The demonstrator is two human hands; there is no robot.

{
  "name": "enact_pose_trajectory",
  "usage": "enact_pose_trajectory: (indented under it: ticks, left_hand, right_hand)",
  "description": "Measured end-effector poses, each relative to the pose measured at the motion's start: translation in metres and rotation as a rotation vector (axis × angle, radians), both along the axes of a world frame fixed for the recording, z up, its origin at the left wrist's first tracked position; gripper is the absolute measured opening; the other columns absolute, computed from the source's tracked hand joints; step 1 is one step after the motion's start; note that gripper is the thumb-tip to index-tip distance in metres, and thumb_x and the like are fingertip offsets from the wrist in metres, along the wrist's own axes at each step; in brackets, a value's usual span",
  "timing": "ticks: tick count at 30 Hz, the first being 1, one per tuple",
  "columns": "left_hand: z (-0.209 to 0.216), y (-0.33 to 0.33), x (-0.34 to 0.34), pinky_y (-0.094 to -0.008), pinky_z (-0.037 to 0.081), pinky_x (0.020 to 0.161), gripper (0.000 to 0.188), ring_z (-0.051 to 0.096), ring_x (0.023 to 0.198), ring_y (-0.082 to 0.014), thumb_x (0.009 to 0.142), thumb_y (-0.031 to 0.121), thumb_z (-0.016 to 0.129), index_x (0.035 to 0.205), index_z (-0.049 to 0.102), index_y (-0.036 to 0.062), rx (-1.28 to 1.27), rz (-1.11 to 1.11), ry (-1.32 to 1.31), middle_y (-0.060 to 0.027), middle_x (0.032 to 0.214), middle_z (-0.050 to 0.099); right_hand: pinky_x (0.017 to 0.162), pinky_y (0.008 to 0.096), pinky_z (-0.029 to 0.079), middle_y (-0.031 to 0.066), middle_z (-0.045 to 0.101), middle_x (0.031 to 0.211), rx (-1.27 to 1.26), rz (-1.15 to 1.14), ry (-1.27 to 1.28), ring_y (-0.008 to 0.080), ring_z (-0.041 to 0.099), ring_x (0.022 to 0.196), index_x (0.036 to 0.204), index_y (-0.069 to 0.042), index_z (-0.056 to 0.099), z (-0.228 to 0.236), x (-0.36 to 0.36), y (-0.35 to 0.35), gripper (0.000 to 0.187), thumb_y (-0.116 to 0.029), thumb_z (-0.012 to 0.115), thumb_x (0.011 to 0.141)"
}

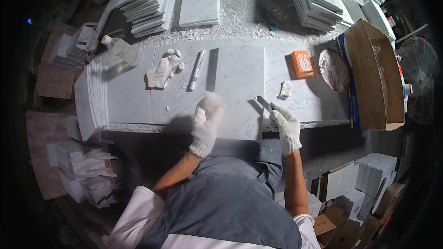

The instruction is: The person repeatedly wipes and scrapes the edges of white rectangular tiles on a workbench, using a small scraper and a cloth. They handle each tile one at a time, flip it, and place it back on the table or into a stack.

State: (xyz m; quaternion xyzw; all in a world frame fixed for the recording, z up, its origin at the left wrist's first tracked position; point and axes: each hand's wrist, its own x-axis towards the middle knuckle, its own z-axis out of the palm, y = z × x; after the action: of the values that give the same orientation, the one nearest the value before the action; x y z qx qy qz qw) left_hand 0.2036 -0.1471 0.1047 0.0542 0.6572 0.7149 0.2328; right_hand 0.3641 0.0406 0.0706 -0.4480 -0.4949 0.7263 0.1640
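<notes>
A marble tile (240, 74) lies in front of me, its near end at the table edge. My left hand (204, 131), in a white knitted glove, is closed around a translucent whitish piece (213, 102) beside the tile's left edge; its exact kind is unclear. My right hand (287, 128), gloved too, grips a flat dark scraper blade (264, 104). The blade points up and left, over the tile's right edge. Left of the tile lie a white marker pen (197, 70) and a spare glove (164, 69). A small crumpled white cloth piece (285, 89) rests beyond my right hand.
An orange block (302, 63), a round dish of white paste (334, 70) and an open cardboard box (376, 78) stand at right. A clear bottle (122, 50) and upright tiles (91, 99) are at left. Tile stacks (146, 7) rise among white rubble behind.
</notes>
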Motion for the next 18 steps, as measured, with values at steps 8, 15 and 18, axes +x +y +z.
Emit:
enact_pose_trajectory:
  ticks: [8, 15, 18]
  left_hand:
    - [-0.009, -0.009, 0.006, -0.0309, 0.051, 0.094, 0.036, 0.063, 0.103, -0.0127, 0.094, 0.013, 0.074, 0.126, 0.062, 0.0022, -0.030, 0.006, 0.100, -0.0045, 0.114, 0.070]
    - [-0.025, -0.014, 0.004, -0.0295, 0.050, 0.094, 0.036, 0.063, 0.104, -0.0116, 0.095, 0.013, 0.074, 0.127, 0.061, 0.0029, -0.075, -0.012, 0.084, -0.0046, 0.116, 0.068]
    - [-0.026, -0.015, 0.003, -0.0288, 0.051, 0.098, 0.040, 0.062, 0.108, -0.0115, 0.097, 0.005, 0.071, 0.134, 0.057, 0.0028, -0.096, -0.036, 0.099, -0.0036, 0.121, 0.064]
  right_hand:
    - [0.072, 0.0288, 0.054, 0.0063, 0.077, 0.099, 0.781, 0.116, -0.121, 0.0150, 0.068, 0.081, 0.127, -0.006, 0.074, 0.004, -0.015, -0.022, 0.032, -0.007, 0.072, 0.095]
    - [0.074, 0.0262, 0.055, 0.0052, 0.076, 0.103, 0.814, -0.040, -0.089, 0.0113, 0.068, 0.084, 0.135, -0.002, 0.068, 0.007, -0.014, -0.026, 0.037, -0.007, 0.069, 0.098]
    - [0.069, 0.0238, 0.052, 0.0017, 0.070, 0.097, 0.111, -0.130, 0.032, 0.0075, 0.062, 0.078, 0.132, 0.000, 0.068, 0.014, -0.001, -0.020, 0.033, -0.011, 0.065, 0.101]
